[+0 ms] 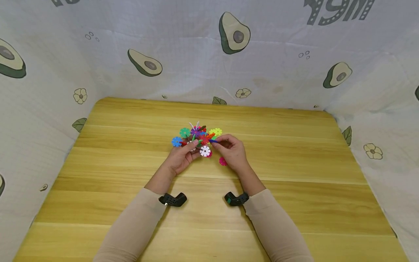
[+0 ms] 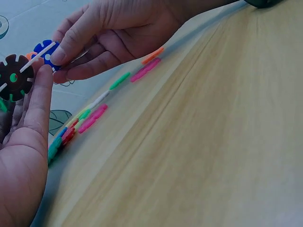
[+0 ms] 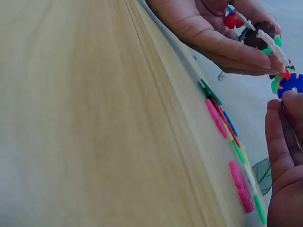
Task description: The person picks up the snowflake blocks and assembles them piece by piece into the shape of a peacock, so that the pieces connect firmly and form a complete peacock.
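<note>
Held in my left hand [image 1: 181, 159] is a joined cluster of notched plastic discs. A dark brown disc [image 2: 14, 78] and white discs slotted edge-on show on it, and a red disc [image 1: 204, 139] faces up. My right hand [image 1: 234, 151] pinches a blue notched disc [image 3: 289, 85] between thumb and fingers. The blue disc is at the cluster's right side, against or very near an orange piece; whether they are joined cannot be told. Both hands are raised over the table, and the left fingers partly hide the cluster.
Loose notched discs lie on the wooden table [image 1: 294, 156] beyond and under the hands, among them a pink disc [image 1: 223, 161], a yellow disc [image 1: 218, 131] and a green disc [image 1: 184, 132]. A white cloth [image 1: 190, 36] with avocado prints stands around the table's back and sides.
</note>
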### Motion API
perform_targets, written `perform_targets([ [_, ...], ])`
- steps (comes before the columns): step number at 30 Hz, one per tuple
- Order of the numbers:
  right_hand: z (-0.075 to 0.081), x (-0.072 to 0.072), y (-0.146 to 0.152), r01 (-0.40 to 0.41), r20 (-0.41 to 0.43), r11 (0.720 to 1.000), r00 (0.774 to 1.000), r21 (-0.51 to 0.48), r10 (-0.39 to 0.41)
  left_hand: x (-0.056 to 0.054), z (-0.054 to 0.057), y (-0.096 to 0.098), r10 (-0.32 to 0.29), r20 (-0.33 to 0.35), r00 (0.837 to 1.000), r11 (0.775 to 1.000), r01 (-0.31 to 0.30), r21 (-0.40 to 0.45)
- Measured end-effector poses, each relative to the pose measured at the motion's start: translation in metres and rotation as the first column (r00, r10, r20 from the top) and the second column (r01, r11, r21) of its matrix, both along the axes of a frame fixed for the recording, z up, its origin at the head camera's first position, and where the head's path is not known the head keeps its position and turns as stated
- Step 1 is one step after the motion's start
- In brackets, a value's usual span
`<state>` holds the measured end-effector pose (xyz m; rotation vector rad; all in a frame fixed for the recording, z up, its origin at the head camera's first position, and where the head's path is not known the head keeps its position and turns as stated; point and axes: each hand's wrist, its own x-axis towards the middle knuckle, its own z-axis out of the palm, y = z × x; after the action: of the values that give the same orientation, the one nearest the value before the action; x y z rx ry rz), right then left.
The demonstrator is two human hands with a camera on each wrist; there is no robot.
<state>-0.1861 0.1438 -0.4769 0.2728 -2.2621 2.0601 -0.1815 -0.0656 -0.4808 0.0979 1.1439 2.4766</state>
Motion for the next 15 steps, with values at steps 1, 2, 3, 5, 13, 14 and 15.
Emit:
perform_targets([
  [1, -0.0003, -0.0001, 0.0000, 0.004, -0.011, 1.000, 1.000, 0.010, -0.004, -0.0002, -0.0002, 0.0002, -0.001, -0.010, 1.000, 1.000, 0.001, -0.012],
  [2, -0.0006, -0.0001, -0.0001, 0.006, -0.020, 1.000, 1.000, 0.018, -0.006, -0.0003, -0.0002, 0.0004, -0.003, -0.020, 1.000, 1.000, 0.003, -0.026],
  [3, -0.0008, -0.0001, 0.0001, 0.008, -0.028, 1.000, 1.000, 0.022, -0.007, -0.0003, -0.0003, 0.0006, -0.003, -0.031, 1.000, 0.999, 0.002, -0.039],
  [5, -0.0011, 0.0000, 0.0004, 0.011, -0.039, 0.999, 0.999, 0.031, -0.009, -0.0004, -0.0005, 0.0011, -0.005, -0.051, 0.999, 0.997, 0.001, -0.076],
  [13, 0.0007, 0.0016, 0.0001, -0.012, -0.055, 1.000, 0.998, 0.027, 0.014, 0.0000, -0.0009, 0.0028, 0.001, -0.067, 0.998, 0.989, -0.011, -0.150],
  [14, 0.0004, 0.0015, 0.0001, -0.018, -0.052, 1.000, 0.998, 0.024, 0.019, 0.0001, -0.0008, 0.0031, 0.000, -0.066, 0.998, 0.989, -0.010, -0.149],
  [15, 0.0002, 0.0016, 0.0002, -0.022, -0.050, 1.000, 0.998, 0.021, 0.023, 0.0002, -0.0006, 0.0033, -0.001, -0.063, 0.998, 0.989, -0.009, -0.145],
])
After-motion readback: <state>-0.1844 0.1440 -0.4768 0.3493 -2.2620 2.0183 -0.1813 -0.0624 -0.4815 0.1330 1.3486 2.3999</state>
